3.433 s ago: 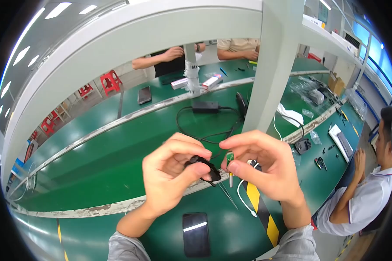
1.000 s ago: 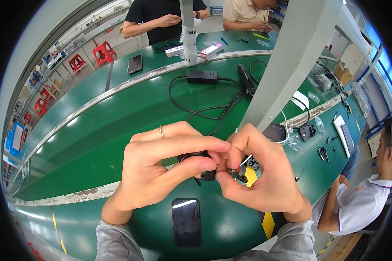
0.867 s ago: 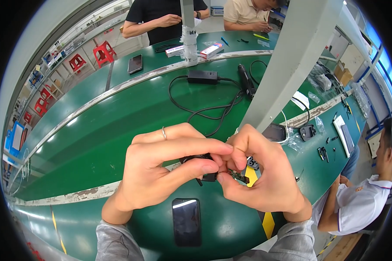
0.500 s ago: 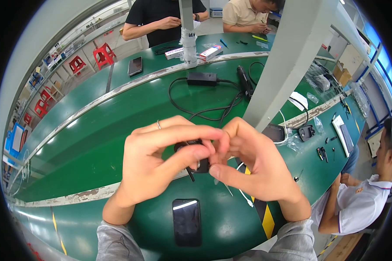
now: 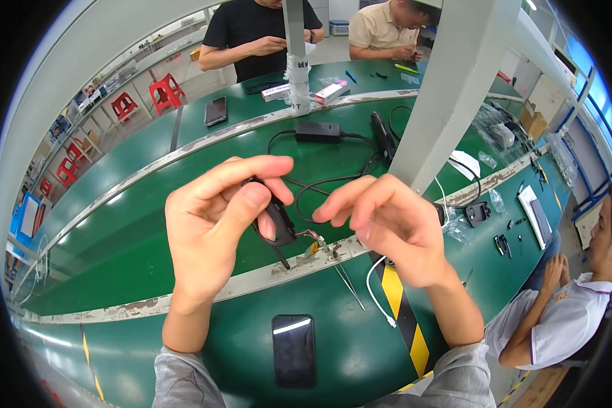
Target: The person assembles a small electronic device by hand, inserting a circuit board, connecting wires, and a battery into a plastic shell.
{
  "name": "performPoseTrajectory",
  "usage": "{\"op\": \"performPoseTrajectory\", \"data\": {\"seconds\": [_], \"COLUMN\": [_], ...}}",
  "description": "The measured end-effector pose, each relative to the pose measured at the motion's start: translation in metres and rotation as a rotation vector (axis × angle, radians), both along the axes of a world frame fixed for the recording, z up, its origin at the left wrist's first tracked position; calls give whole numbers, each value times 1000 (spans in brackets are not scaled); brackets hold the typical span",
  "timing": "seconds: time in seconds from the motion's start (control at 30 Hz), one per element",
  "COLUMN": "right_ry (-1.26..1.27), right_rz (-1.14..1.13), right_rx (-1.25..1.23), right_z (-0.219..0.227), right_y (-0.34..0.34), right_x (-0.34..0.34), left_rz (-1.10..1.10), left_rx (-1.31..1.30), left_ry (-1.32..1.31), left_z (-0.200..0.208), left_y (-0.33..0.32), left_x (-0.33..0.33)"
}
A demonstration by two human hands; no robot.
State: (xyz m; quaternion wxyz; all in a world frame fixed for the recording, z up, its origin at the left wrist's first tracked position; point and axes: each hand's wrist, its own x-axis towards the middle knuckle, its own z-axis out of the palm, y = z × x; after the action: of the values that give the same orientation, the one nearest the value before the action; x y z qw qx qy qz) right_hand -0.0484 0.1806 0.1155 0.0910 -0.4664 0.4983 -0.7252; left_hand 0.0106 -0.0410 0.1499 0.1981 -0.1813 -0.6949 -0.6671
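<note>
A small black plastic housing point(image 5: 279, 228) is gripped between the thumb and fingers of my left hand point(image 5: 214, 221). Thin reddish wires point(image 5: 307, 234) come out of its side and end in a small pale piece; a short dark rod points down from its lower end. To the right, my right hand point(image 5: 401, 228) is raised apart from the housing, fingers loosely bent and spread, with nothing visible in them. Below the hands, a black smartphone point(image 5: 294, 350) lies on the green table point(image 5: 238, 326). Thin tweezers point(image 5: 350, 287) and a white cable point(image 5: 372, 289) lie between the hands and the phone.
A grey post point(image 5: 449, 95) rises just beyond my right hand. Behind the hands lie a black adapter box point(image 5: 317, 132) and its cable. Small black parts point(image 5: 502, 243) and a white-and-grey panel point(image 5: 536, 212) lie at right. Co-workers sit at right point(image 5: 578, 319) and across the table.
My hands have drawn apart: the left moved left with the housing, the right let go and opened. The housing and its wires now show more fully. The view shifted slightly.
</note>
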Motion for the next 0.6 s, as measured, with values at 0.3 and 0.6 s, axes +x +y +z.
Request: {"op": "performPoseTrajectory", "data": {"seconds": [0.3, 0.6], "right_ry": [400, 476], "right_rz": [-307, -357], "right_rx": [-30, -71], "right_z": [-16, -8], "right_y": [-17, -14], "right_x": [7, 15], "left_rz": [-34, -41], "left_rx": [91, 51], "left_ry": [11, -1], "left_z": [0, -3], "left_y": [-3, 0], "left_x": [-1, -2]}}
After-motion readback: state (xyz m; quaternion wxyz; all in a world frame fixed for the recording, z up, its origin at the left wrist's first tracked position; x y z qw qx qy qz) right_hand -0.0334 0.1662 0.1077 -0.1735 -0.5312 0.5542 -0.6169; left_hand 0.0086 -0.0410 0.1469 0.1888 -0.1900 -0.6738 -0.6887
